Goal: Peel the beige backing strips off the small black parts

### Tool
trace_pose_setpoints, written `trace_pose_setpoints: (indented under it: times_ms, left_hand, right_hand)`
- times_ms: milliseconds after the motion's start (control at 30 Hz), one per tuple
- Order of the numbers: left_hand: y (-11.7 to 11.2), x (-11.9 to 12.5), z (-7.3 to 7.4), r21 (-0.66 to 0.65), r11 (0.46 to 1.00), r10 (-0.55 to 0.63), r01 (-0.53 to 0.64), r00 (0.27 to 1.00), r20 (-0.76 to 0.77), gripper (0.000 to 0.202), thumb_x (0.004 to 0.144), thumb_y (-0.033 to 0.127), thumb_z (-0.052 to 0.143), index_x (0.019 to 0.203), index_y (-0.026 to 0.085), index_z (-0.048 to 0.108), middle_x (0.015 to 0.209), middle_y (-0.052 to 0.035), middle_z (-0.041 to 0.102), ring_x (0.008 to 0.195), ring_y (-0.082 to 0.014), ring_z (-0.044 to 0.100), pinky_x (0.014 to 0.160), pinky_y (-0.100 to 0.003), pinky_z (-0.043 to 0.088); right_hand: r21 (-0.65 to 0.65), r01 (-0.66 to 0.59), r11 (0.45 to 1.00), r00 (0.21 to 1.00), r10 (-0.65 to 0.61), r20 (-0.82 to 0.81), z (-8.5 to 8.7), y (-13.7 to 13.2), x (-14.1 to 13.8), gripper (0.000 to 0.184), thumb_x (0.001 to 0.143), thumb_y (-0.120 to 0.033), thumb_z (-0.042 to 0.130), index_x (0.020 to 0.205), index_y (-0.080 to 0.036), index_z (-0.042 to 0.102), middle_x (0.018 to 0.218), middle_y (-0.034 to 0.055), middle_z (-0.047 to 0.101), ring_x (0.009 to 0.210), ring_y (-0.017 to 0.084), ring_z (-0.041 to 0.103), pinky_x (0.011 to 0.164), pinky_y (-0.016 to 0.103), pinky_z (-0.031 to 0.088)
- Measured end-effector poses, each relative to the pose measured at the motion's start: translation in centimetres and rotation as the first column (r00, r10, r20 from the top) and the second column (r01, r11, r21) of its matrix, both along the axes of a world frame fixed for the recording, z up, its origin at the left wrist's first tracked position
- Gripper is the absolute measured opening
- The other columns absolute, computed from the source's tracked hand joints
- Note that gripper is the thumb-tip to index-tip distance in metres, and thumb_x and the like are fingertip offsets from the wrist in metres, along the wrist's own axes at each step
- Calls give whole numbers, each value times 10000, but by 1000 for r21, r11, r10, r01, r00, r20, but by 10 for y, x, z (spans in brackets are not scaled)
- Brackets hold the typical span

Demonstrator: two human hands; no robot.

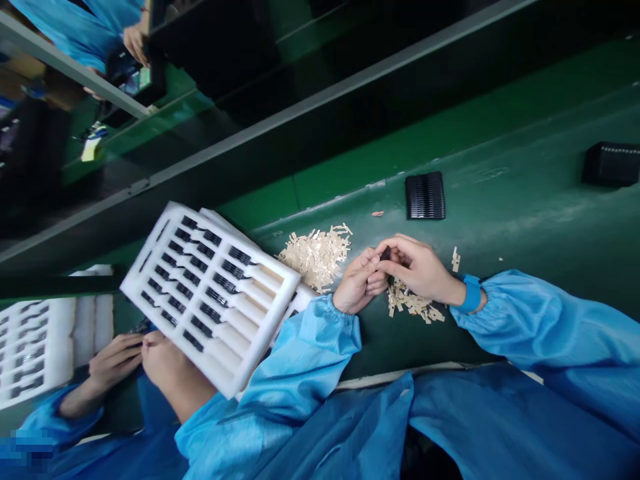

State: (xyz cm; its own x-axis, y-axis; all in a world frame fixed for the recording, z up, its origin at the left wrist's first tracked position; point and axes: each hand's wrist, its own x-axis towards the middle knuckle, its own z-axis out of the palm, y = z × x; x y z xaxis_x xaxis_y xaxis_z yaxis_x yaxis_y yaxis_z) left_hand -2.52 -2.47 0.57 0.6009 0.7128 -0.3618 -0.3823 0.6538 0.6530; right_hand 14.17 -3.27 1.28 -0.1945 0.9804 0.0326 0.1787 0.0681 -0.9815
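Note:
My left hand (359, 280) and my right hand (417, 267) meet over the green belt (525, 200), both pinching one small black part (385, 253) between their fingertips. Both arms wear blue sleeves, and the right wrist has a blue band (471, 293). Under my right hand lies a small heap of tan strips (413, 303). A bigger heap of tan strips (316, 253) lies just left of my left hand. A white foam tray (210, 293) with rows of small black parts lies tilted at my left elbow.
A black ribbed tray (425, 195) lies on the belt beyond my hands, another black tray (611, 163) at far right. At the left a co-worker's hands (135, 360) work beside a second white foam tray (35, 347). Another person in blue (95, 30) stands at top left.

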Motion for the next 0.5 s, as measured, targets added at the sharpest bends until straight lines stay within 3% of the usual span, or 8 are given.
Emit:
trace_pose_setpoints:
  times_ms: [133,267,367,433,500]
  left_hand:
    - [0,3,-5,209,975,109,-79,985,-136,418,887,552,683,968,208,461,535,122,381,413,-41,246,440,-167,187]
    - [-1,4,-8,452,891,212,-49,924,-318,406,920,562,633,962,183,495,555,84,504,477,-60,390,494,-189,273]
    - [-2,3,-7,466,883,236,-53,908,-345,425,985,588,491,1043,168,523,604,49,589,450,-66,410,473,-209,289]
    - [-1,2,-6,452,887,268,-96,903,-334,472,1007,606,410,1085,158,537,612,37,605,429,-71,414,447,-216,284]
    - [-1,2,-4,449,887,281,-109,899,-337,493,1005,614,401,1084,151,553,605,36,600,427,-73,423,440,-216,288]
  right_hand:
    - [-134,27,991,997,-36,-65,5,8,9,304,880,-413,713,1077,-192,645,753,-21,579,632,115,515,569,257,420]
    - [-320,-68,945,990,24,-138,12,17,22,310,828,-428,760,872,-173,589,639,-37,597,509,83,495,476,224,380]
    - [-420,-63,905,974,-36,-223,16,26,27,315,832,-434,752,847,-173,576,601,-46,592,430,59,442,408,202,326]
    - [-380,13,925,936,-145,-322,17,31,28,311,853,-439,728,948,-178,589,737,-2,677,501,77,538,454,212,410]
    - [-318,52,947,922,-168,-349,15,35,31,370,876,-458,698,1100,-186,587,937,62,736,620,113,638,540,249,497]
